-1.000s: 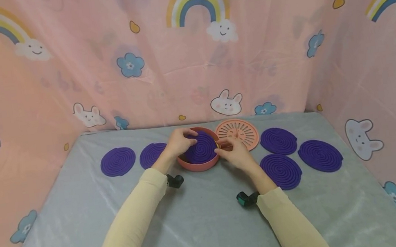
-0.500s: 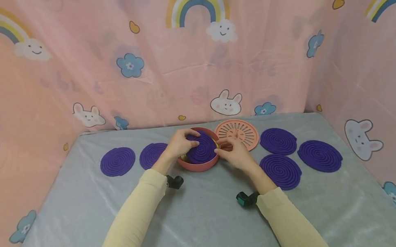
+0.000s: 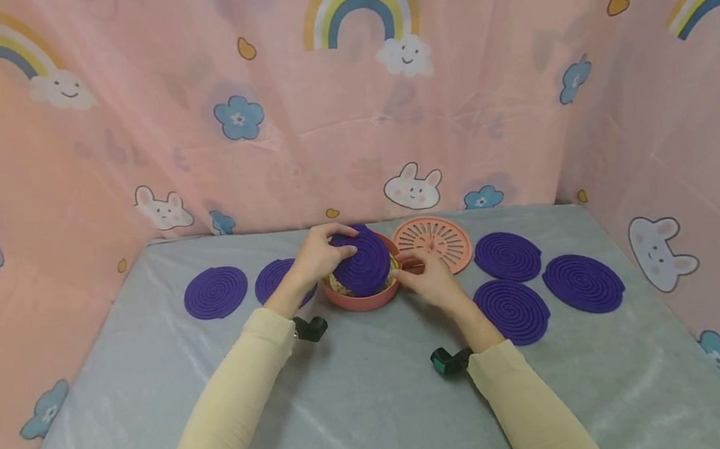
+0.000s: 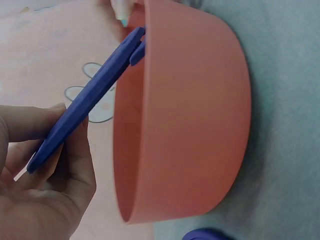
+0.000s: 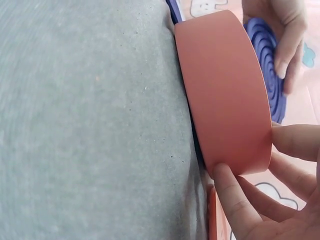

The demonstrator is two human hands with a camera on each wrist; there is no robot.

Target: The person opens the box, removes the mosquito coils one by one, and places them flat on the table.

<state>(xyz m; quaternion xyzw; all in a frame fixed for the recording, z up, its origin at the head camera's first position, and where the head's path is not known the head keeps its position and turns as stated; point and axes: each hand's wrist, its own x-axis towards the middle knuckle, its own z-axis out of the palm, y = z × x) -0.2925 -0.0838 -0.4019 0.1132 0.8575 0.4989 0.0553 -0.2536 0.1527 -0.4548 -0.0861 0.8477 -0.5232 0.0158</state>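
My left hand [image 3: 321, 253] pinches a purple mosquito coil [image 3: 367, 267] between thumb and fingers. The coil tilts, its lower edge at the mouth of a round pink coil holder [image 3: 363, 303]. Seen from the left wrist, the coil [image 4: 87, 100] is edge-on, its far end just inside the holder's rim [image 4: 147, 115]. Yellowish material [image 3: 337, 285] shows inside the holder, partly hidden by the coil. My right hand [image 3: 433, 279] grips the holder's right side, with fingers [image 5: 295, 141] at the rim and lower on the wall.
A slotted pink lid [image 3: 446, 240] lies behind my right hand. Two coils lie to the left, one [image 3: 216, 293] fully visible and another [image 3: 270, 277] partly behind my left wrist. Three more coils [image 3: 512, 312] lie to the right. A patterned curtain [image 3: 489, 126] hangs behind the grey cloth.
My left hand has raised the coil up and slightly left out of the holder's mouth, showing more of the yellowish material inside. My right hand has stayed on the holder.
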